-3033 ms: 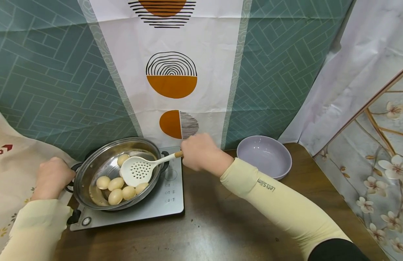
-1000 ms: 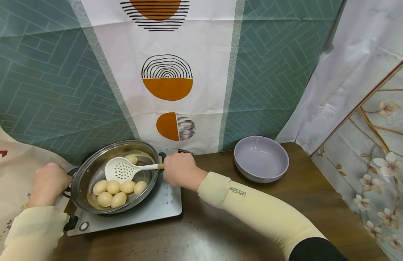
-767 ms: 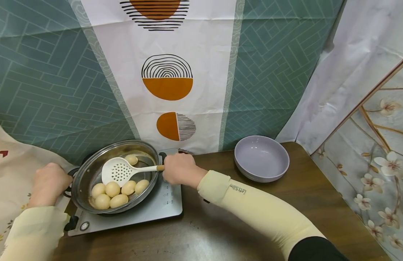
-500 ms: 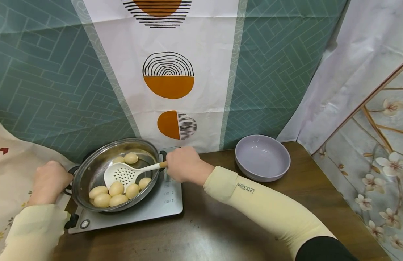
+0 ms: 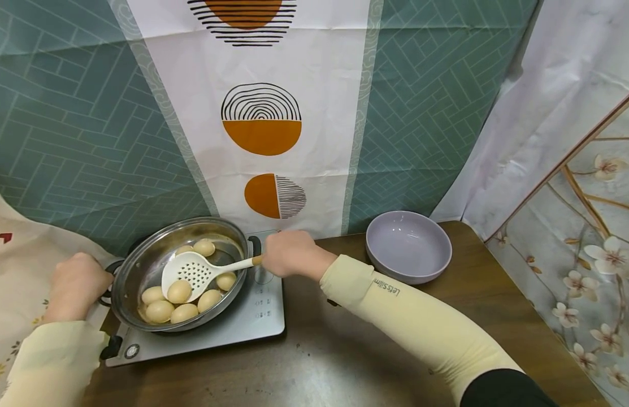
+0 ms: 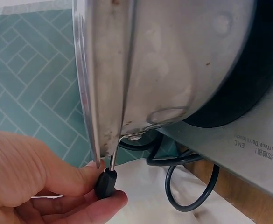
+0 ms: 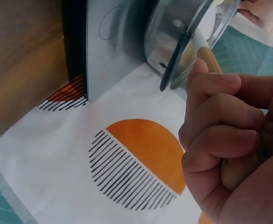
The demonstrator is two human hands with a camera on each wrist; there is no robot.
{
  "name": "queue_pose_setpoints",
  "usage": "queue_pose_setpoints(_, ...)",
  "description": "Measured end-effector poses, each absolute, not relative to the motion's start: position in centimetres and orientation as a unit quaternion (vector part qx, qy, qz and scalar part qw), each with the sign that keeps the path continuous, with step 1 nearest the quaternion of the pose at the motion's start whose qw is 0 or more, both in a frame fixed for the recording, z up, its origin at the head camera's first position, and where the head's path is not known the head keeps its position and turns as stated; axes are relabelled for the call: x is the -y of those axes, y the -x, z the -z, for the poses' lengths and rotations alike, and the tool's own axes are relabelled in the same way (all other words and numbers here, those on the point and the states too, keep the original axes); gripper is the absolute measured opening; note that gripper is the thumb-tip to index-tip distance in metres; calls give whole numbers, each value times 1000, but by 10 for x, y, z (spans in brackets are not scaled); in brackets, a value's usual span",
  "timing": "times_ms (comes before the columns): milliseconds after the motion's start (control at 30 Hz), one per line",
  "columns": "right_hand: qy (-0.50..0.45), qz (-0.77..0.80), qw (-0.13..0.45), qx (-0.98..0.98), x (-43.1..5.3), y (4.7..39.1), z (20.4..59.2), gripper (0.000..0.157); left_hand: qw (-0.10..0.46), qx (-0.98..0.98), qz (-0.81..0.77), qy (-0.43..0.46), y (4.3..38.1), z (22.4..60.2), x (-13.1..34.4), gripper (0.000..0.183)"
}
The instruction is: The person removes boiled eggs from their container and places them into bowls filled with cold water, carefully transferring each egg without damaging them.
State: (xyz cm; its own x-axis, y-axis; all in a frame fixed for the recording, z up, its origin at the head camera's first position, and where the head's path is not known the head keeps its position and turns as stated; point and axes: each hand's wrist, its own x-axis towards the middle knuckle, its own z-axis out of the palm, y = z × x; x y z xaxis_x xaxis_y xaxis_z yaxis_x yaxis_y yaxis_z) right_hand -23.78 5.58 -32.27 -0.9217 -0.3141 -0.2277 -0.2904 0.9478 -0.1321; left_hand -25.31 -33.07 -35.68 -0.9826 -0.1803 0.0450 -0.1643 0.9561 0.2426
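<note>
A steel pan [image 5: 154, 263] with two handles holds several pale, round eggs [image 5: 160, 311], most gathered at its near side. My left hand [image 5: 79, 282] holds the pan's left handle, and the left wrist view has thumb and fingers pinching its black grip [image 6: 106, 183]. With its fingers curled round the wooden end, my right hand [image 5: 296, 254] grips a white slotted skimmer [image 5: 192, 270]. The skimmer's bowl dips into the pan, and one egg [image 5: 179, 291] lies over its near edge. Two eggs [image 5: 204, 247] sit behind the skimmer.
The pan stands on a silver induction cooktop [image 5: 233, 325]. A lilac bowl [image 5: 408, 249] stands at the back right of the wooden table [image 5: 314, 362]. Black cable [image 6: 192, 186] loops behind the cooktop. A patterned cloth backdrop [image 5: 421, 113] rises behind the table.
The skimmer has moved left and deeper into the pan with my right hand. Eggs have shifted, and one has come onto the skimmer's near edge. My left hand stays at the handle.
</note>
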Motion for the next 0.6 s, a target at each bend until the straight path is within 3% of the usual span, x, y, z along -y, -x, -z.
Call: queue_pose_setpoints(600,120,111,150,-975,-72,242,318,22,54,989,115,-79,254,360,332,20)
